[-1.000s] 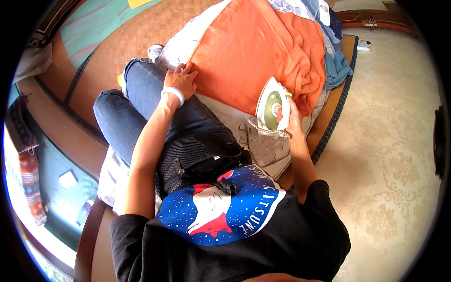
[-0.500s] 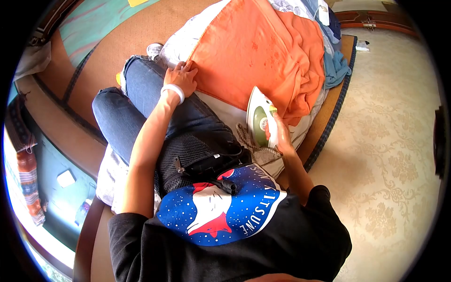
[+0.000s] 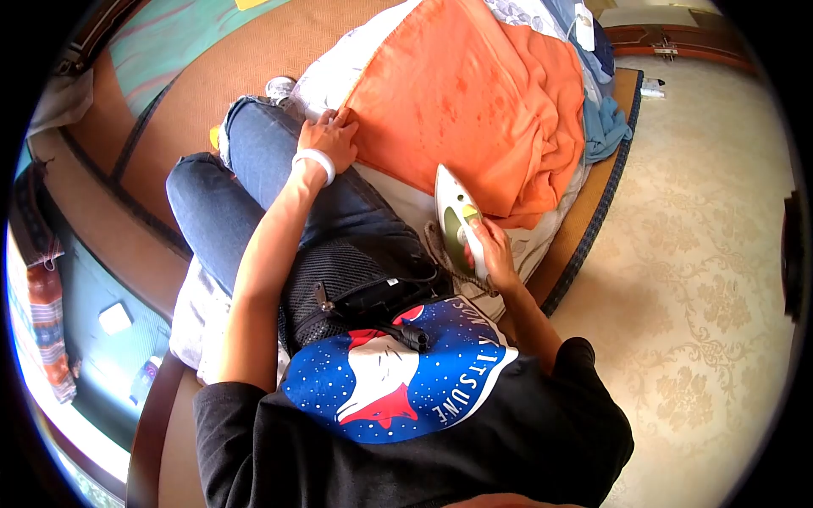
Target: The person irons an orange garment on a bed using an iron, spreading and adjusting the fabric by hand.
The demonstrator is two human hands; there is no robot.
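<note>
An orange cloth (image 3: 449, 102) lies spread over a white patterned sheet, smooth at the left and bunched in folds at its right side. Several darker spots mark its middle. My left hand (image 3: 330, 140), fingers apart, rests at the cloth's left edge beside my thigh. My right hand (image 3: 494, 254) is wrapped round the handle of a white and green iron (image 3: 453, 224). The iron's tip points up and away, near the cloth's lower edge, and its body is tilted. A braided cord runs from behind the iron, partly hidden by it.
Blue clothing (image 3: 605, 131) is heaped to the right of the cloth, with a white object (image 3: 584, 27) above it. The woven mat (image 3: 246, 51) has a dark edging at the right. Beyond it lies the patterned floor (image 3: 686, 254). A black mesh bag (image 3: 356, 288) sits on my lap.
My right hand has drawn the iron back toward my body and to the left, off the orange cloth, and the iron has tilted. My left hand has stayed nearly in place.
</note>
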